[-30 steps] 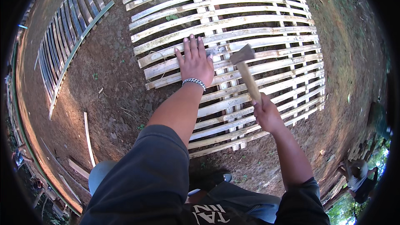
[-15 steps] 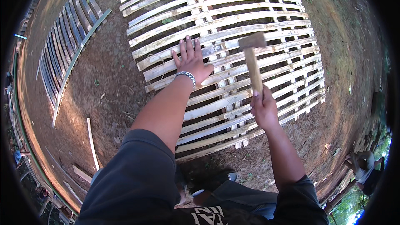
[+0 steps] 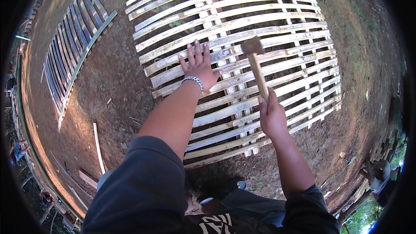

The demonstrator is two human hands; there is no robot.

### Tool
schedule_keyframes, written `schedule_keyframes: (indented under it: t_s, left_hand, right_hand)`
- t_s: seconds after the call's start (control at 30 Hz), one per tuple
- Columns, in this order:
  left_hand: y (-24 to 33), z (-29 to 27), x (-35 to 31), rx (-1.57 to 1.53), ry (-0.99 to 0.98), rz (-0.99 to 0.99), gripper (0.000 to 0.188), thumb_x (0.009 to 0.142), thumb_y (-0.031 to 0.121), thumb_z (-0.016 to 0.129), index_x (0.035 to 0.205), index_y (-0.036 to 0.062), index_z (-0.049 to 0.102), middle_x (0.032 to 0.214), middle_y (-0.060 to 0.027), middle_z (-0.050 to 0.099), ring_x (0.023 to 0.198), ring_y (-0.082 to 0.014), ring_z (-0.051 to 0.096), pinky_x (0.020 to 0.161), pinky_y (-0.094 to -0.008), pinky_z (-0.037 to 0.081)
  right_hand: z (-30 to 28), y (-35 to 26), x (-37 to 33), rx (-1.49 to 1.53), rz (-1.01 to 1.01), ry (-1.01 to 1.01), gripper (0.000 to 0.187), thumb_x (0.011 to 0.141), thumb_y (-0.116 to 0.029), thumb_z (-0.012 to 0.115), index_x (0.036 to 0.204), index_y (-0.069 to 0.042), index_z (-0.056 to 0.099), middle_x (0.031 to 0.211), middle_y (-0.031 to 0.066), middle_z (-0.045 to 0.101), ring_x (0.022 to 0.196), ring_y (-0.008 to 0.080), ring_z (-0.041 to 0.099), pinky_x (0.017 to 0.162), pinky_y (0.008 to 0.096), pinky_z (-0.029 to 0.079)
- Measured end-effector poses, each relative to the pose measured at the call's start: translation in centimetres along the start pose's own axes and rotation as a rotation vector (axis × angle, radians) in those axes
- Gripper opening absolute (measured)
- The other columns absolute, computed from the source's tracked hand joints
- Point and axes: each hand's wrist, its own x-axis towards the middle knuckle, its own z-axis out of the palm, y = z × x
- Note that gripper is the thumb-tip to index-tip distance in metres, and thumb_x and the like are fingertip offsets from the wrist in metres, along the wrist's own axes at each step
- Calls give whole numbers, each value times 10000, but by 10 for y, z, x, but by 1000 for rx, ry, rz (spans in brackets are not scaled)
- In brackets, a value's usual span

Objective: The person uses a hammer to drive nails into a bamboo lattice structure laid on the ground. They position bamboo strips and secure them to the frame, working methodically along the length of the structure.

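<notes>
A large lattice panel of pale split-bamboo slats [image 3: 242, 21] lies on the ground in front of me, its slats crossing over several supporting strips. My left hand [image 3: 200, 68], a chain bracelet on its wrist, rests flat on the slats left of the middle with fingers spread. My right hand [image 3: 273, 117] grips the wooden handle of a hammer [image 3: 258, 74]. Its blocky head [image 3: 252, 46] is raised above the slats, to the right of my left hand. Whether any nail sits under the hammer I cannot make out.
A smaller slatted panel [image 3: 71, 47] with a greenish edge strip lies at the left. Loose strips [image 3: 99, 147] and a short board [image 3: 88, 178] lie on the dirt at lower left. Another person [image 3: 378, 177] is at the far right edge.
The hammer head has swung a little to the left, and its handle leans more. My left hand stays spread on the slats.
</notes>
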Motion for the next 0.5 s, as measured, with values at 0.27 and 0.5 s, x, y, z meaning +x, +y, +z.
schedule_keyframes:
  t_s: [0.27, 0.5]
  left_hand:
    - [11, -5, 1, 7, -31, 20, 1103, 949, 608, 615, 1685, 138, -59, 1736, -209, -167, 1591, -422, -184, 1221, -682, -68]
    - [2, 0, 1, 12, 6, 11, 1098, 951, 608, 613, 1685, 143, -58, 1735, -207, -173, 1593, -420, -178, 1218, -689, -65]
  right_hand:
    - [-7, 38, 5, -170, -74, -227, 373, 1079, -264, 530, 1314, 23, 495, 834, 271, 697, 762, 452, 714, 669, 529, 539]
    - [-13, 4, 3, 326, -3, 110, 369, 1104, -267, 493, 1288, 52, 488, 767, 148, 691, 637, 248, 700, 560, 407, 546]
